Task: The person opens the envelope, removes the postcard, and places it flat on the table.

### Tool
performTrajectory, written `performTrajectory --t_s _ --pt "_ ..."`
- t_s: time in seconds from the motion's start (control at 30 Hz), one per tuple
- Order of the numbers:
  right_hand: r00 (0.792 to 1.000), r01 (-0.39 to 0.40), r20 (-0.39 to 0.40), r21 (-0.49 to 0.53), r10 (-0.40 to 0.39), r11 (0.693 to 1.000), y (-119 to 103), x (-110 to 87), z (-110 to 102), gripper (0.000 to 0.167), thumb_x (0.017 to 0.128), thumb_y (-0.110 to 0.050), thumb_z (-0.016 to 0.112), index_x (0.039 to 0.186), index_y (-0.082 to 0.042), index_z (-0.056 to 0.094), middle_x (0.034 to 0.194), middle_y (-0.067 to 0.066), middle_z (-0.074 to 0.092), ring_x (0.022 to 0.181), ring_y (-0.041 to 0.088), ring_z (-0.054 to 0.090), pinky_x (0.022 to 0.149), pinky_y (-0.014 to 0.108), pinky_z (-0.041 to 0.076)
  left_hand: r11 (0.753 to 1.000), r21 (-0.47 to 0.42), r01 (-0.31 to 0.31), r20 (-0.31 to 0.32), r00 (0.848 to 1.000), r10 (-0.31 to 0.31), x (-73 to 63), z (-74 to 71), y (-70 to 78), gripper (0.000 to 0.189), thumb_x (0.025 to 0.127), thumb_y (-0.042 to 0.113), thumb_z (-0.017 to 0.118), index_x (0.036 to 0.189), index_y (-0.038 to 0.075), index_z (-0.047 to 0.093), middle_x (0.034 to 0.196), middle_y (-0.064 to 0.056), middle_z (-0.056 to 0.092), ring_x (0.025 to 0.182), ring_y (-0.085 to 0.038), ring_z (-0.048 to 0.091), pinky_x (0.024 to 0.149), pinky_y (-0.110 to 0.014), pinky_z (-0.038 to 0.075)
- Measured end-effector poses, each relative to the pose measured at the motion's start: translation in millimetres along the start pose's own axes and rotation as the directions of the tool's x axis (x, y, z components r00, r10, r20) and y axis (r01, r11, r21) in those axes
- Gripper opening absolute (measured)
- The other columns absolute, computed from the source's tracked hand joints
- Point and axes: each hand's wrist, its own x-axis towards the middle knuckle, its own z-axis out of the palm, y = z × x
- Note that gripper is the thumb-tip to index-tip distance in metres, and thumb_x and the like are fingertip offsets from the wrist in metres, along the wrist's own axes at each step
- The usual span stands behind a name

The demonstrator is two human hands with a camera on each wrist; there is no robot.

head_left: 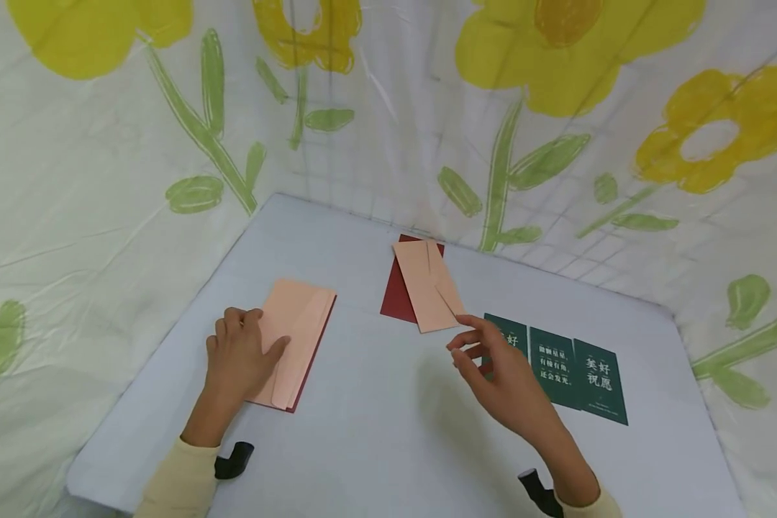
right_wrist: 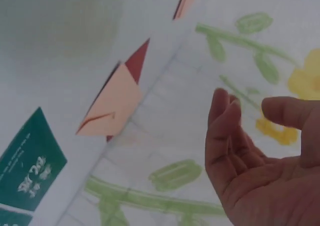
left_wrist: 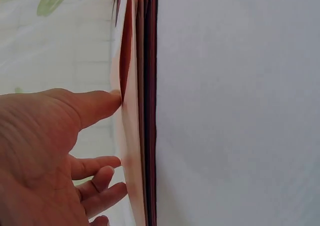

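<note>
1. The pink envelope stack (head_left: 304,309), showing dark red along its right edge, is lying left of centre in the frame on the pale tabletop (head_left: 375,446).
2. The left grip (head_left: 239,352) is resting on it with relaxed fingers, clasping nothing; its thumb is touching the top layers (left_wrist: 131,131) where they are gaping. Pressing harder could crease that paper, and a sideways push could fan the stack.
3. The right grip (head_left: 498,378) is hovering right of centre, fingers loosely bent, holding nothing.
4. Near its fingertips, a pink envelope (head_left: 421,288) is lying askew over red paper (head_left: 398,296); a low sweep could drag both.
5. Three green cards (head_left: 557,352) are lying lower right, the leftmost partly hidden; a dropping wrist could knock them askew.
</note>
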Motion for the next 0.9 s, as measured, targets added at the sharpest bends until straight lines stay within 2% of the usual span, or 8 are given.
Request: performTrajectory --t_s 0.2,0.37,0.53,0.63,0.7,0.77,0.9 --pt "0.998 -0.037 -0.054 -0.157 0.029 0.987 24 38.9 -2 0.049 0.109 -0.027 0.063 0.151 -0.008 0.048 0.118 0.005 0.071 0.096 0.02 0.071 0.067 0.035 0.057 0.999 0.044 0.009 -0.076 0.997 -0.005 -1.6 -1.4 5.0 0.065 0.096 0.031 0.078 0.135 -0.014 0.052 0.125 -0.037 0.048 0.112 -0.055 0.047 0.081 -0.064 0.041" --pt "0.989 -0.144 -0.01 -0.276 0.147 0.95 56 80.3 7 0.056 0.108 -0.03 0.062 0.152 -0.001 0.045 0.12 0.013 0.071 0.099 0.03 0.071 0.072 0.043 0.059 0.997 0.081 0.01 -0.1 0.995 -0.002 -5.7 2.3 7.4 0.049 0.097 0.03 0.078 0.125 -0.006 0.059 0.116 -0.033 0.055 0.105 -0.052 0.051 0.079 -0.062 0.041" --pt "0.956 -0.261 0.023 -0.394 0.294 0.881 85 113.2 23 0.067 0.105 -0.038 0.065 0.151 0.006 0.043 0.129 0.026 0.064 0.105 0.04 0.067 0.084 0.054 0.058 0.995 0.102 0.014 -0.082 0.997 -0.006 -10.0 6.2 11.2 0.036 0.099 0.03 0.074 0.11 0.0 0.057 0.103 -0.024 0.056 0.1 -0.046 0.048 0.079 -0.06 0.036" --pt "0.918 -0.347 0.021 -0.442 0.396 0.827 96 125.3 31 0.073 0.101 -0.041 0.069 0.148 0.007 0.044 0.132 0.03 0.059 0.111 0.043 0.061 0.093 0.057 0.054 0.995 0.104 0.008 -0.082 0.997 0.001 -11.3 8.9 14.0 0.034 0.099 0.029 0.075 0.102 0.0 0.057 0.095 -0.02 0.054 0.095 -0.044 0.049 0.078 -0.061 0.032" --pt "0.896 -0.381 0.03 -0.461 0.443 0.801 100 131.1 35 0.071 0.099 -0.041 0.07 0.144 0.008 0.045 0.13 0.03 0.057 0.109 0.042 0.059 0.094 0.057 0.053 0.995 0.1 0.013 -0.083 0.997 -0.005 -12.3 8.8 16.1 0.033 0.098 0.029 0.075 0.1 0.001 0.058 0.092 -0.018 0.054 0.094 -0.043 0.05 0.078 -0.062 0.03" --pt "0.884 -0.394 0.039 -0.475 0.467 0.787 103 136.3 37 0.067 0.099 -0.04 0.071 0.138 0.009 0.047 0.123 0.028 0.058 0.103 0.039 0.059 0.09 0.054 0.054 0.996 0.09 0.025 -0.088 0.996 -0.017 -13.5 6.1 18.2 0.032 0.098 0.029 0.075 0.098 0.001 0.06 0.091 -0.017 0.055 0.093 -0.042 0.05 0.078 -0.064 0.027" --pt "0.876 -0.397 0.064 -0.47 0.479 0.788 102 147.2 37 0.061 0.1 -0.039 0.072 0.125 0.011 0.049 0.11 0.023 0.058 0.091 0.034 0.059 0.082 0.05 0.055 0.997 0.064 0.043 -0.109 0.993 -0.036 -17.2 -7.5 25.0 0.029 0.099 0.029 0.073 0.1 0.002 0.062 0.093 -0.017 0.058 0.095 -0.042 0.051 0.08 -0.067 0.023"
